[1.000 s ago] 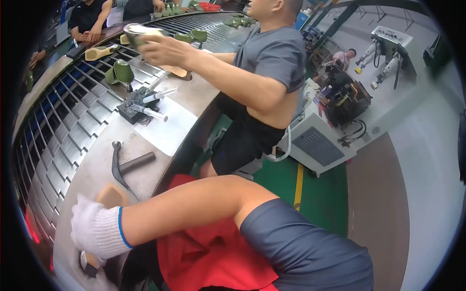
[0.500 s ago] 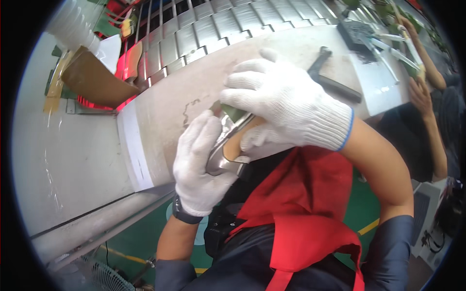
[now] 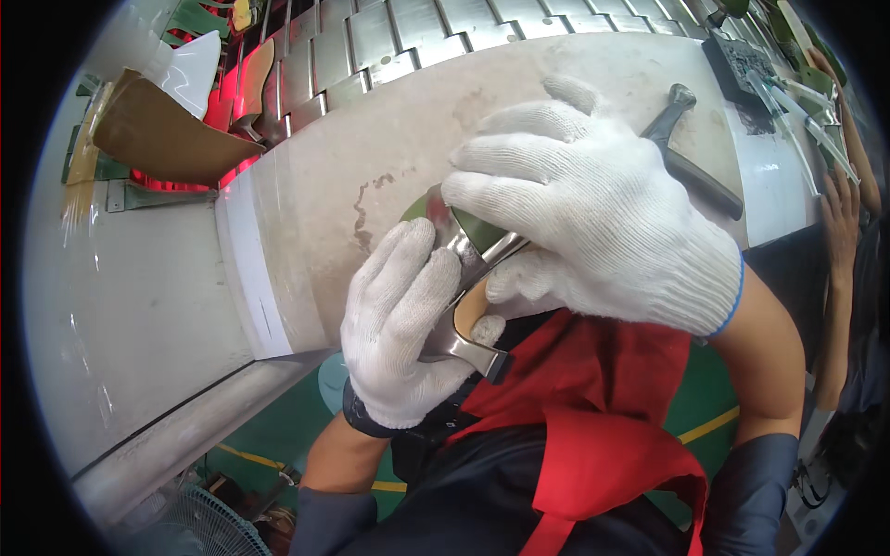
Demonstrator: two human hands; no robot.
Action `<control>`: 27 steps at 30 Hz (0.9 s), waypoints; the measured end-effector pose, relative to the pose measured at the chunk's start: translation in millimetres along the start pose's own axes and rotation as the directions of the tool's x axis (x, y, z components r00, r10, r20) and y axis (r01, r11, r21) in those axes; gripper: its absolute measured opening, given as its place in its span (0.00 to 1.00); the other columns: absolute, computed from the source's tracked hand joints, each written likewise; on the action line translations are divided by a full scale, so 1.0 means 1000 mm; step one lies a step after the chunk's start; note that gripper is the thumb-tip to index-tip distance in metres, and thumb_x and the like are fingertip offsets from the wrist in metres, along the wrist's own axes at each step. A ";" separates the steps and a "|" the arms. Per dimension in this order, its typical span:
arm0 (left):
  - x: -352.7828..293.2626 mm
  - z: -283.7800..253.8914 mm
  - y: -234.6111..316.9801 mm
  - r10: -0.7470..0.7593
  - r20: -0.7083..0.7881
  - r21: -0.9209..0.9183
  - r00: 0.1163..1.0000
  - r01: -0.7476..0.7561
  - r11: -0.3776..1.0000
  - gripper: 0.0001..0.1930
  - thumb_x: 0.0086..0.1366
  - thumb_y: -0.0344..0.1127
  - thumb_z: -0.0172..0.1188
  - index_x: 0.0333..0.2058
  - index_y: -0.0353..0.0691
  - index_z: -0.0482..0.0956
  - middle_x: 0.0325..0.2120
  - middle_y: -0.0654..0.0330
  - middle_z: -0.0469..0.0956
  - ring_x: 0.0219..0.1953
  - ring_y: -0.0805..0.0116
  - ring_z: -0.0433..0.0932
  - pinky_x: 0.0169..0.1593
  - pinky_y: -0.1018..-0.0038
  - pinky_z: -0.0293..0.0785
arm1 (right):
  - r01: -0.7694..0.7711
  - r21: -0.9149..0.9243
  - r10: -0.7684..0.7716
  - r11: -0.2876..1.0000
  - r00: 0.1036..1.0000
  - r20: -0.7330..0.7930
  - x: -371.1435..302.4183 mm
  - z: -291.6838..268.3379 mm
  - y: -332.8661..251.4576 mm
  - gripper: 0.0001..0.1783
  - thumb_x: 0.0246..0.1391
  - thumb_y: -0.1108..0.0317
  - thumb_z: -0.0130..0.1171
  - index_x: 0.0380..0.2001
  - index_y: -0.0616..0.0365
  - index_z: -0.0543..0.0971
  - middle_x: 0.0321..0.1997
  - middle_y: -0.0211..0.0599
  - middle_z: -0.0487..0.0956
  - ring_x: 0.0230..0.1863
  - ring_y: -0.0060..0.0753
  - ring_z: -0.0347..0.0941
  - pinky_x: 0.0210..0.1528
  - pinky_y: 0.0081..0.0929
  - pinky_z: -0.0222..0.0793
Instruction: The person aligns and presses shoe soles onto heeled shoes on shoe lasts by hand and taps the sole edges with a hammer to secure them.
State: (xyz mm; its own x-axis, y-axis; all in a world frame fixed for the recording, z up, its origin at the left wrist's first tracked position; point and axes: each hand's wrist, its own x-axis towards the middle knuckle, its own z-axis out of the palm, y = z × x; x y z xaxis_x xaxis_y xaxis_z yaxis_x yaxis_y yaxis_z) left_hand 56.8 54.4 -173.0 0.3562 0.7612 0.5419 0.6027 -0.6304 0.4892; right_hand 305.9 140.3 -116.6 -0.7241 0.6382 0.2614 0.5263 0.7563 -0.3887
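Note:
Between my two white-gloved hands is a shiny silver shoe-like piece [image 3: 463,347] with a tan inner face, a dark tip at its near end and green at its far end. My left hand [image 3: 400,320] is closed around its left side, thumb near the tan part. Over its right side lies my right hand [image 3: 593,204], fingers bent across the green and silver part and thumb against the tan edge. The glove hides much of the piece. Right of my right hand a hammer [image 3: 702,179] with a dark handle rests on the pale worktable [image 3: 315,199].
Beyond the table runs a metal slat conveyor [image 3: 408,37]. A brown curved sheet [image 3: 167,134] stands at the left, by red-lit machinery. A dark block [image 3: 739,69] with pale sticks is at the far right, near another person's hand [image 3: 841,218]. A fan [image 3: 209,524] is below left.
Both hands and the silver piece appear shifted slightly right and nearer. The right hand has slid a little off the piece, showing more green and silver. The head view has shifted too.

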 end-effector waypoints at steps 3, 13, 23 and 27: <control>0.000 0.003 0.000 0.014 -0.004 0.001 1.000 -0.014 1.000 0.36 0.54 0.36 0.84 0.62 0.37 0.81 0.62 0.41 0.80 0.61 0.33 0.82 0.62 0.47 0.81 | -0.031 -0.003 0.031 1.000 0.999 0.013 0.002 -0.002 -0.003 0.38 0.35 0.56 0.82 0.54 0.52 0.85 0.57 0.34 0.85 0.63 0.49 0.80 0.73 0.54 0.66; -0.009 0.003 -0.005 0.042 0.016 -0.001 0.999 -0.042 0.999 0.37 0.60 0.35 0.83 0.66 0.35 0.77 0.67 0.39 0.77 0.67 0.36 0.79 0.69 0.48 0.79 | -0.204 0.003 0.203 0.979 0.976 0.075 0.019 -0.006 -0.017 0.28 0.36 0.61 0.79 0.46 0.53 0.89 0.46 0.34 0.89 0.54 0.46 0.83 0.65 0.49 0.73; -0.004 0.018 0.009 -0.041 -0.032 0.127 0.999 0.045 0.991 0.53 0.51 0.45 0.87 0.73 0.30 0.71 0.71 0.33 0.73 0.71 0.34 0.75 0.71 0.48 0.71 | -0.220 -0.160 0.255 0.962 0.934 0.249 0.032 -0.016 -0.028 0.31 0.36 0.59 0.80 0.49 0.54 0.89 0.51 0.41 0.88 0.60 0.50 0.82 0.70 0.54 0.71; 0.007 -0.015 0.009 -0.091 0.250 -0.037 0.964 0.104 0.994 0.65 0.41 0.51 0.89 0.77 0.34 0.65 0.75 0.32 0.66 0.75 0.30 0.67 0.75 0.44 0.65 | -0.218 -0.050 0.176 0.975 0.886 -0.429 -0.022 0.011 -0.003 0.32 0.46 0.63 0.80 0.56 0.60 0.86 0.57 0.48 0.87 0.63 0.50 0.82 0.69 0.50 0.73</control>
State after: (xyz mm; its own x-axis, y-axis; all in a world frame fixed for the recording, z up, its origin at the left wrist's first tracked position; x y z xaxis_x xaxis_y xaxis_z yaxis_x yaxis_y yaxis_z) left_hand 53.7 51.9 -154.5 0.4664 0.8295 0.3072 0.6095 -0.5531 0.5680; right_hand 315.3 122.9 -131.1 -0.3578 0.7606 0.5417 0.6933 0.6050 -0.3915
